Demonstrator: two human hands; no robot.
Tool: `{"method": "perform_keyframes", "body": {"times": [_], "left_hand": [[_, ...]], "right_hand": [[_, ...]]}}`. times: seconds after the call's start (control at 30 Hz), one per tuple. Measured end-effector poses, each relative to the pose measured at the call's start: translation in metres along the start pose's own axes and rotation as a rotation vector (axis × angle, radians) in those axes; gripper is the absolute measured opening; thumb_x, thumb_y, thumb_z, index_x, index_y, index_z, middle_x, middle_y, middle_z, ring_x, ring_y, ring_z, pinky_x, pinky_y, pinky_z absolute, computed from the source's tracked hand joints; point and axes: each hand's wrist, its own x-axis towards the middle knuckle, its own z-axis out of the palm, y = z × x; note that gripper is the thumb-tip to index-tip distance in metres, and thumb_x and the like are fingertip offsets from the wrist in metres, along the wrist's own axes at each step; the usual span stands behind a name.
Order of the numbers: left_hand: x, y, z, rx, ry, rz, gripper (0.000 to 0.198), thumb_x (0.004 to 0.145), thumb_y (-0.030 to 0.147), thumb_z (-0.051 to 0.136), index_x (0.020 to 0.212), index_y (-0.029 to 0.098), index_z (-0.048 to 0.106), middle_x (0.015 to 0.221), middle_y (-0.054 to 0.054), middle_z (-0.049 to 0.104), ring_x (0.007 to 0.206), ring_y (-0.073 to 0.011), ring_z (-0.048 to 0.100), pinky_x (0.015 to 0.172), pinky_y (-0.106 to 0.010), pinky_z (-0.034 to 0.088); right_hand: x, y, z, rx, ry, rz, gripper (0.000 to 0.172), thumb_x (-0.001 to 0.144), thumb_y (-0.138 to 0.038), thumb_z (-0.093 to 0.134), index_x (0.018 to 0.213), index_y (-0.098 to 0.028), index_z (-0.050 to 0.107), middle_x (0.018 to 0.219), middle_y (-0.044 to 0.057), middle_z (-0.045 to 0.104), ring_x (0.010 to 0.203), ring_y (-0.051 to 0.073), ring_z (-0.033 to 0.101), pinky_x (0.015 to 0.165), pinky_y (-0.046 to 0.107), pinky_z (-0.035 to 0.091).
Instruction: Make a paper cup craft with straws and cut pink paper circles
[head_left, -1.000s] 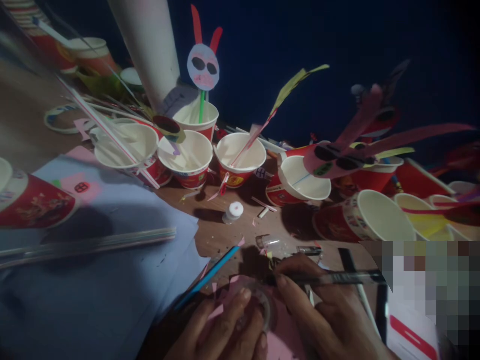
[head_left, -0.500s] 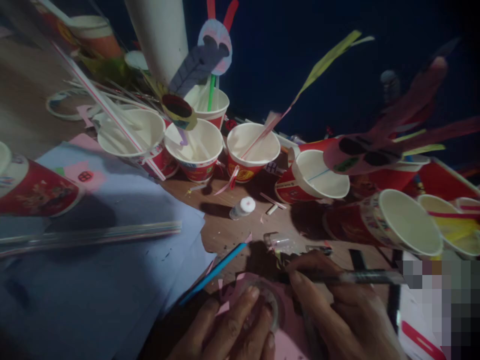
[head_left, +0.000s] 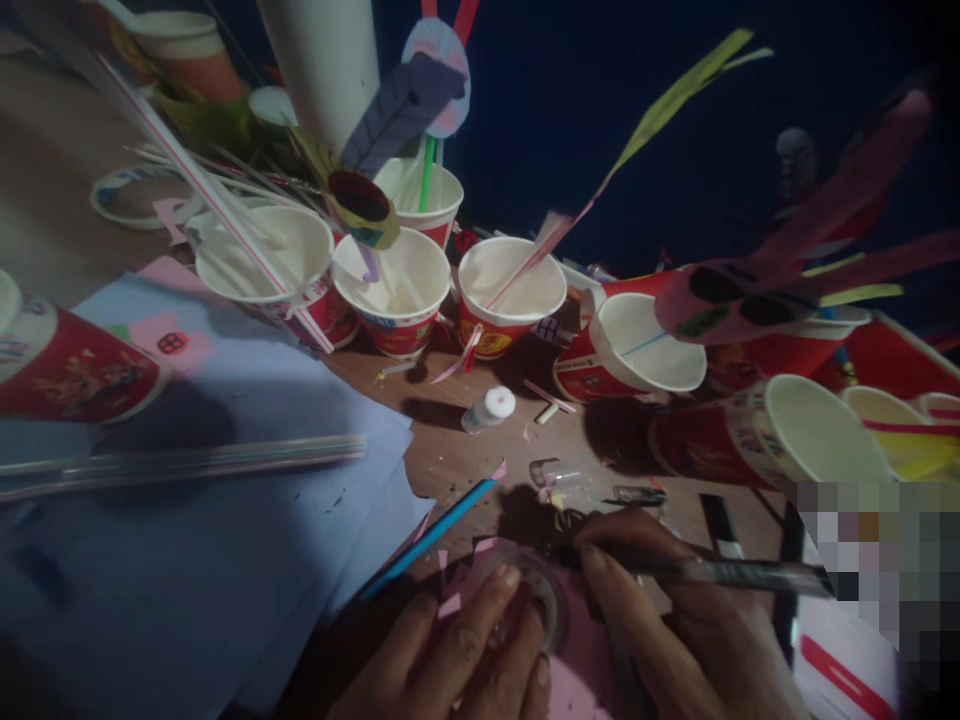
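The left hand (head_left: pixel 442 650) has its fingers together, curled over what looks like a roll of clear tape (head_left: pixel 536 600), with pink paper (head_left: pixel 480 560) around it. The right hand (head_left: pixel 675 620) pinches a slim dark pen (head_left: pixel 750 575) between thumb and fingers, its tip just beside the roll. Both hands sit at the bottom edge of the view, over the near part of a wooden table (head_left: pixel 450 460).

A blue straw (head_left: pixel 427 540) lies just left of the pink paper, on sheets of pale blue paper (head_left: pixel 210 560) that also carry a bundle of striped straws (head_left: pixel 180 460). A small white-capped bottle (head_left: pixel 487 408) stands farther out, before a crowd of red-and-white paper cups (head_left: pixel 397 290), some tipped over, some holding paper shapes on straws. Behind them is a dark blue backdrop (head_left: pixel 600 130).

The dim light makes the roll hard to be sure of, and the hands hide much of it. A pixelated patch (head_left: pixel 862 570) covers the lower right corner.
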Motion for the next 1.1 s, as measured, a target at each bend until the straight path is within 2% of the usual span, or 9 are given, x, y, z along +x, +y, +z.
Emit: {"method": "perform_keyframes", "body": {"times": [0.23, 0.47, 0.63, 0.87, 1.1], "left_hand": [[0.000, 0.000, 0.000, -0.006, 0.005, -0.004, 0.028, 0.083, 0.036, 0.046, 0.110, 0.029, 0.054, 0.119, 0.006, 0.054, 0.117, -0.0206, 0.038, 0.083, -0.032, 0.038], [0.000, -0.001, 0.000, 0.014, 0.004, 0.013, 0.028, 0.085, 0.029, 0.043, 0.110, 0.029, 0.055, 0.119, 0.007, 0.054, 0.119, -0.0232, 0.034, 0.082, -0.035, 0.038], [0.000, 0.001, 0.000, -0.004, 0.021, -0.009, 0.027, 0.084, 0.030, 0.045, 0.108, 0.029, 0.056, 0.119, 0.006, 0.054, 0.122, -0.0235, 0.032, 0.081, -0.033, 0.037], [0.001, -0.003, -0.007, -0.001, -0.014, 0.039, 0.032, 0.082, 0.035, 0.048, 0.112, 0.027, 0.053, 0.126, 0.001, 0.051, 0.118, -0.0235, 0.038, 0.082, -0.035, 0.037], [0.000, -0.002, -0.010, -0.037, -0.011, 0.039, 0.031, 0.082, 0.037, 0.049, 0.111, 0.027, 0.055, 0.122, 0.001, 0.054, 0.118, -0.0248, 0.039, 0.086, -0.036, 0.034]], "right_hand": [[0.001, -0.001, 0.002, 0.006, -0.002, -0.022, 0.012, 0.084, -0.025, 0.044, 0.077, -0.025, 0.055, 0.061, -0.006, 0.059, 0.052, 0.011, 0.057, 0.050, 0.021, 0.042], [0.003, 0.000, 0.006, 0.039, -0.012, -0.035, 0.012, 0.083, -0.022, 0.045, 0.080, -0.024, 0.056, 0.068, -0.003, 0.062, 0.060, 0.013, 0.059, 0.053, 0.023, 0.043], [0.003, 0.000, 0.008, 0.046, -0.013, 0.007, 0.013, 0.084, -0.023, 0.044, 0.078, -0.024, 0.055, 0.066, -0.003, 0.061, 0.059, 0.013, 0.058, 0.055, 0.024, 0.042], [0.000, -0.003, 0.003, 0.020, -0.056, 0.084, 0.012, 0.084, -0.022, 0.044, 0.079, -0.025, 0.055, 0.067, -0.004, 0.060, 0.058, 0.012, 0.058, 0.057, 0.024, 0.043], [-0.007, 0.000, -0.004, -0.032, -0.060, -0.022, 0.013, 0.083, -0.019, 0.045, 0.077, -0.023, 0.056, 0.067, -0.002, 0.061, 0.064, 0.014, 0.060, 0.057, 0.025, 0.044]]}}
